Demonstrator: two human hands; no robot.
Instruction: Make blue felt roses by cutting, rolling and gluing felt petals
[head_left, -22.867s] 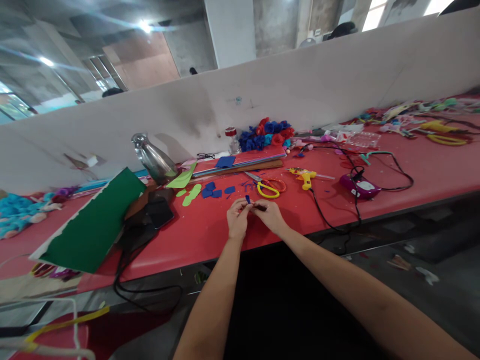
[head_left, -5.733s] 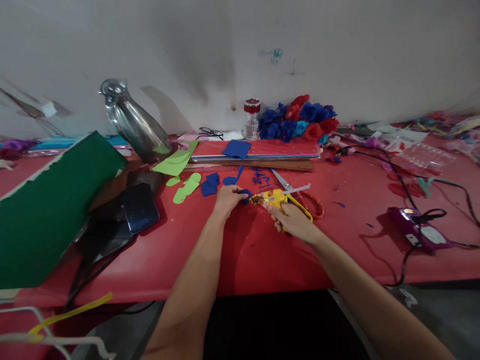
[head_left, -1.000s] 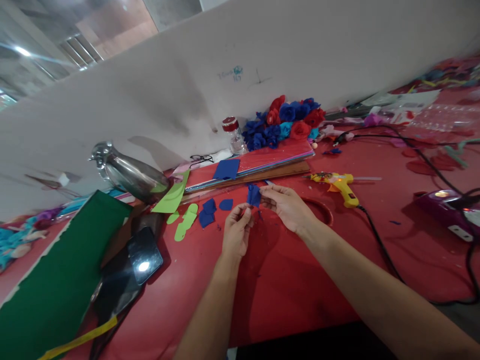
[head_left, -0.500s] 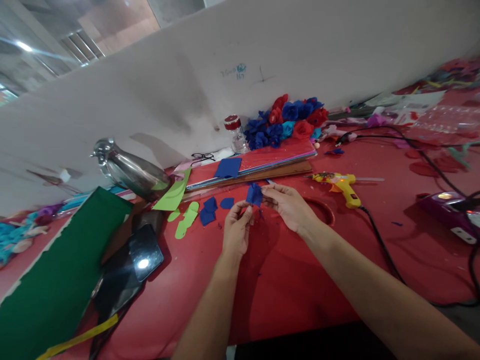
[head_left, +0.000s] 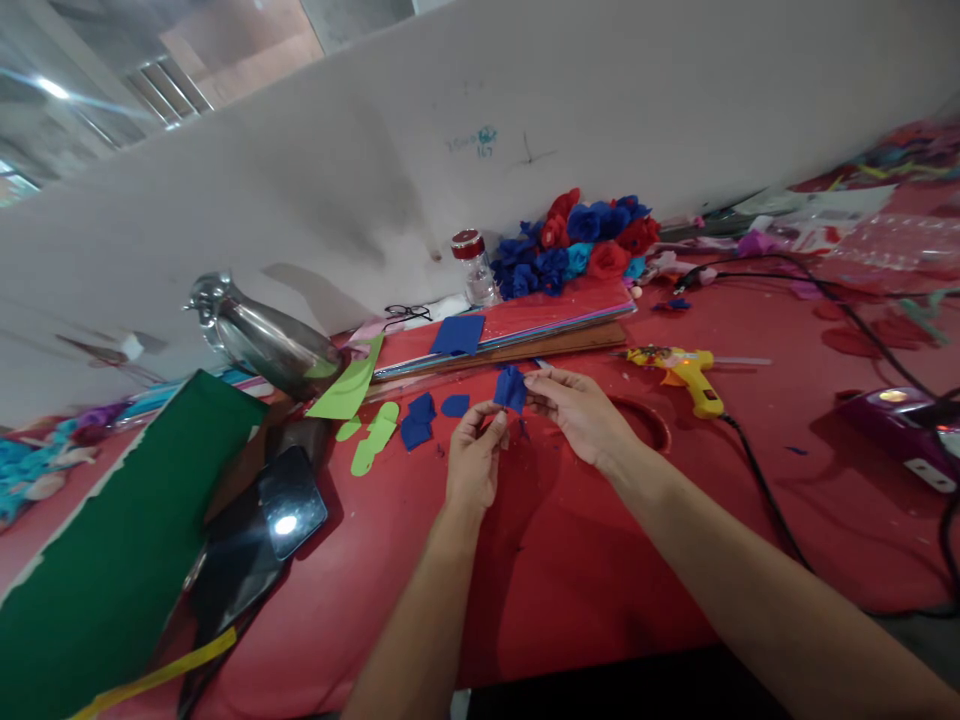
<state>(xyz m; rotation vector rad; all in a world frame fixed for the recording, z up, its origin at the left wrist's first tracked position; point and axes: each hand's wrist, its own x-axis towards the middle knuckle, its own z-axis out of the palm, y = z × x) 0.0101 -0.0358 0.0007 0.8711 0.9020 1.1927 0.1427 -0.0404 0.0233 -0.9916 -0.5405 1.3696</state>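
Observation:
A small blue crepe paper piece (head_left: 511,388) is stretched between my two hands above the red table. My left hand (head_left: 477,450) pinches its lower left corner between thumb and fingers. At its right edge, my right hand (head_left: 574,412) is closed on the paper with the fingertips. To the left lie more blue paper pieces (head_left: 418,421), a single blue petal shape (head_left: 455,405) and light green paper cut-outs (head_left: 375,440). A yellow glue gun (head_left: 686,375) rests on the table to the right of my right hand.
Behind my hands is a stack of coloured sheets (head_left: 555,325) with a blue square on top. Blue and red paper flowers (head_left: 585,240), a red-lidded glass jar (head_left: 475,268) and a metal jug (head_left: 262,335) stand along the wall. A phone (head_left: 292,503) lies left; the glue gun's cord (head_left: 757,490) runs right.
Both hands keep their hold on the blue paper, which looks slightly more spread out now. The camera view has shifted a little; the other things stay put.

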